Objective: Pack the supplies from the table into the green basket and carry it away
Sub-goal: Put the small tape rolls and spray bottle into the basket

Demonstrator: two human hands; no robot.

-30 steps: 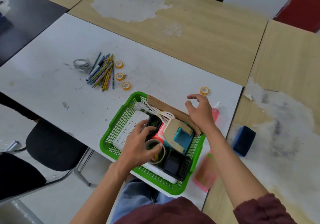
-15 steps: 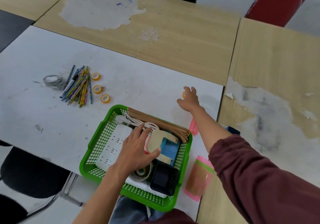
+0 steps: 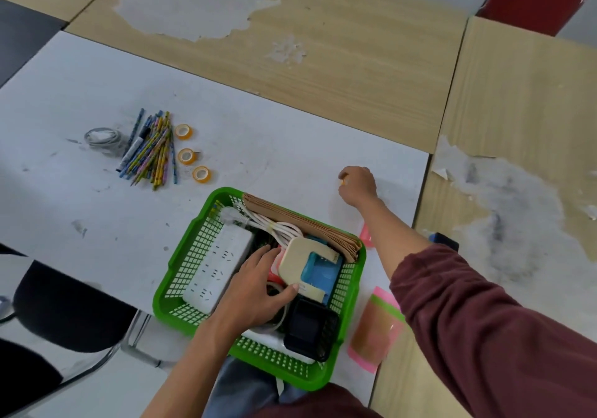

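Basket: the green plastic mesh basket (image 3: 181, 288) is sitting at the near edge of the white table (image 3: 97, 94), with its near corner hanging over the edge toward the person's lap.

Left hand: the left hand (image 3: 255, 291) is lying inside the basket with its fingers spread and fairly straight, gripping nothing. The thumb is touching the near edge of the cream-and-blue plastic desk device (image 3: 310, 265), and the palm is covering part of a clear tape ring (image 3: 274, 288).

Right hand: the right hand (image 3: 358, 185) is reaching just past the basket's far right corner, down at the tabletop. Its fingers are curling tight around a small orange tape roll (image 3: 344, 182), and only a sliver of orange is peeking out at the fingertips.

Inside the basket: a white power strip (image 3: 219, 265) is lying along the left side, and its white cord (image 3: 274, 223) is looping across the far end. A stack of brown paper bags (image 3: 300, 223) is leaning along the far wall. A black square plastic tray (image 3: 308, 330) is filling the near right corner.

Far left of the basket: a bundle of coloured pencils (image 3: 151, 151) is waiting on the table. Three orange tape rolls (image 3: 186, 156) are lining up between the pencils and the basket. A coiled grey cable (image 3: 101, 136) is lying on the pencils' other side.

Right of the basket: a pink-and-green translucent plastic item (image 3: 376, 327) is lying just beside the wall, partly under the forearm. It is too blurred to identify.
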